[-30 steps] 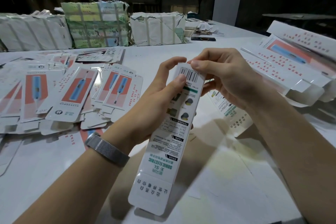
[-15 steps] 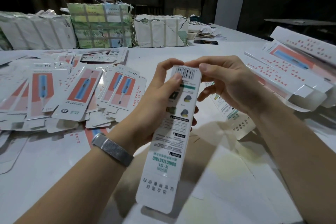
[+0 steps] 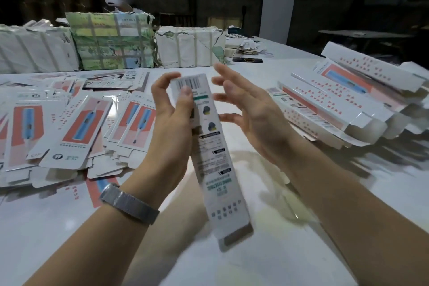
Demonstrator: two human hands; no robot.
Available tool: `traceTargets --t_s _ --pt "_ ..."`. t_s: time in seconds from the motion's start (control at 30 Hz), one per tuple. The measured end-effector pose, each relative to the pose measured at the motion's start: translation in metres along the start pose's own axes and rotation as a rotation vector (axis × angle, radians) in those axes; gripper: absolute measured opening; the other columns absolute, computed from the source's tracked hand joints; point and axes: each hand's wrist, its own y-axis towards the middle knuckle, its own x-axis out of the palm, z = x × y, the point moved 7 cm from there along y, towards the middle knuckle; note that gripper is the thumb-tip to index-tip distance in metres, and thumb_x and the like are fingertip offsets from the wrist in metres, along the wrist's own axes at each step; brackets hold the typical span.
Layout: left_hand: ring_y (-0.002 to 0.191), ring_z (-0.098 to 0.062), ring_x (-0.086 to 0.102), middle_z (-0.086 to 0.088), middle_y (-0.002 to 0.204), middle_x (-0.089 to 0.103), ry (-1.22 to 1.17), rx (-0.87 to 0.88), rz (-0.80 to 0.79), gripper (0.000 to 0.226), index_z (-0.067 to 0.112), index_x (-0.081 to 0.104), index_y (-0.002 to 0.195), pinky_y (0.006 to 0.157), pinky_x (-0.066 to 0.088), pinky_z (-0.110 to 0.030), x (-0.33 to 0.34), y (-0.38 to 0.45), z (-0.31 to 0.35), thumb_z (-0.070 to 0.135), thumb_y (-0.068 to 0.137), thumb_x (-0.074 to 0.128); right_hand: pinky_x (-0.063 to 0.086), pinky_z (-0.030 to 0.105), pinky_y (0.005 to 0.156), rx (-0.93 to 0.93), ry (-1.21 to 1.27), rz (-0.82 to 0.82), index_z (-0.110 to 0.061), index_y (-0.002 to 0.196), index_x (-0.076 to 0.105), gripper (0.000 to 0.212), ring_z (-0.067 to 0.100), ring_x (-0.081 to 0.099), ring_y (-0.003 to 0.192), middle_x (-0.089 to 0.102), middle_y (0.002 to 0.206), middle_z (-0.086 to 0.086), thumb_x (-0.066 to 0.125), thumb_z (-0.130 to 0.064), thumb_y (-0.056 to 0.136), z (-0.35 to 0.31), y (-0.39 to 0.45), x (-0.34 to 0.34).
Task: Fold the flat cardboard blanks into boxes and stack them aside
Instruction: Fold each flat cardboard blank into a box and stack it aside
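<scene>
Cardboard, printed white, is standing nearly upright over the table (image 3: 69, 227): the box (image 3: 210, 151) is being gripped near its barcoded top by the left hand (image 3: 171, 127), thumb on its face and fingers curling behind. The right hand (image 3: 251, 111) is hovering just beside it, fingers spread and touching nothing. Blanks (image 3: 69, 123) are lying heaped to the left, folded boxes (image 3: 348, 100) piled to the right. Judging by the bottom end, which looks unclosed, the free hand should be steadying the lower body and tucking that flap squarely before stacking.
</scene>
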Motion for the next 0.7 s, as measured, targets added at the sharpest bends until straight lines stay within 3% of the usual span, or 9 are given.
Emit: traceTargets --t_s 0.1,0.17,0.3,0.33,0.37,0.4,0.47,0.57,0.7 --pt "0.076 -0.015 0.072 0.009 0.083 0.073 -0.089 0.044 0.067 0.013 0.046 0.036 0.117 0.062 0.061 -0.039 -0.009 -0.001 -0.003 0.040 0.106 0.036 0.047 0.018 0.085 -0.065 -0.259 0.010 -0.039 0.144 0.045 0.061 -0.002 0.053 0.109 0.049 0.130 -0.013 0.057 -0.050 0.085 -0.010 -0.006 0.005" --pt "0.080 -0.012 0.073 0.001 0.092 0.073 -0.141 0.071 0.095 0.011 0.043 0.039 0.114 0.064 0.058 -0.027 -0.009 0.004 -0.002 0.038 0.104 0.041 0.046 0.013 0.087 -0.146 -0.550 -0.074 -0.031 0.149 0.043 0.075 -0.003 0.051 0.106 0.043 0.125 -0.012 0.071 -0.046 0.081 -0.016 -0.013 0.018" --pt "0.075 -0.003 0.059 -0.001 0.086 0.052 -0.010 0.297 0.108 0.010 0.014 0.047 0.115 0.061 0.046 -0.003 -0.025 0.001 0.005 0.015 0.108 0.040 0.054 0.037 0.092 -0.203 -0.811 -0.058 -0.026 0.153 0.036 0.081 0.011 0.054 0.114 0.041 0.128 -0.005 0.075 -0.036 0.082 -0.021 -0.016 0.021" --pt "0.082 -0.007 0.064 -0.006 0.093 0.059 -0.002 0.282 0.057 0.038 0.015 0.036 0.138 0.067 0.050 -0.007 -0.020 0.003 0.001 0.029 0.105 0.048 0.054 0.038 0.090 -0.196 -0.844 -0.019 -0.027 0.152 0.037 0.078 0.013 0.054 0.114 0.043 0.129 -0.004 0.073 -0.035 0.084 -0.025 -0.013 0.014" --pt "0.098 -0.012 0.068 -0.006 0.110 0.064 -0.061 0.174 0.016 0.060 0.041 0.029 0.146 0.078 0.056 -0.019 -0.013 0.008 -0.005 0.052 0.095 0.059 0.055 0.038 0.089 -0.179 -0.871 0.028 -0.027 0.152 0.037 0.076 0.013 0.054 0.114 0.045 0.129 -0.004 0.072 -0.035 0.085 -0.031 -0.011 0.004" --pt "0.114 -0.017 0.064 0.000 0.129 0.060 -0.098 0.068 -0.016 0.068 0.063 0.033 0.136 0.086 0.057 -0.036 -0.007 0.011 -0.011 0.071 0.078 0.068 0.054 0.038 0.089 -0.154 -0.892 0.089 -0.028 0.151 0.039 0.074 0.012 0.053 0.113 0.046 0.129 -0.004 0.071 -0.034 0.085 -0.038 -0.008 -0.010" --pt "0.126 -0.022 0.055 0.006 0.142 0.051 -0.107 -0.026 -0.007 0.086 0.068 0.039 0.130 0.088 0.054 -0.048 -0.008 0.012 -0.024 0.086 0.053 0.073 0.052 0.035 0.089 -0.114 -0.957 0.250 -0.028 0.148 0.044 0.070 0.012 0.051 0.110 0.046 0.125 -0.005 0.070 -0.036 0.084 -0.057 -0.005 -0.044" --pt "0.123 -0.026 0.058 0.002 0.136 0.056 -0.152 -0.028 0.032 0.050 0.062 0.050 0.118 0.085 0.053 -0.050 -0.006 0.011 -0.016 0.073 0.071 0.061 0.045 0.033 0.080 -0.079 -1.172 0.439 -0.027 0.132 0.061 0.052 0.017 0.049 0.102 0.041 0.111 -0.005 0.067 -0.037 0.082 -0.088 -0.001 -0.099" --pt "0.117 -0.030 0.061 -0.006 0.126 0.061 -0.130 -0.032 0.042 0.012 0.051 0.056 0.108 0.087 0.050 -0.054 0.001 0.006 -0.011 0.047 0.101 0.046 0.044 0.034 0.077 0.245 -1.475 0.410 -0.029 0.119 0.068 0.035 0.026 0.056 0.102 0.052 0.110 -0.003 0.063 -0.025 0.085 -0.083 0.005 -0.175"
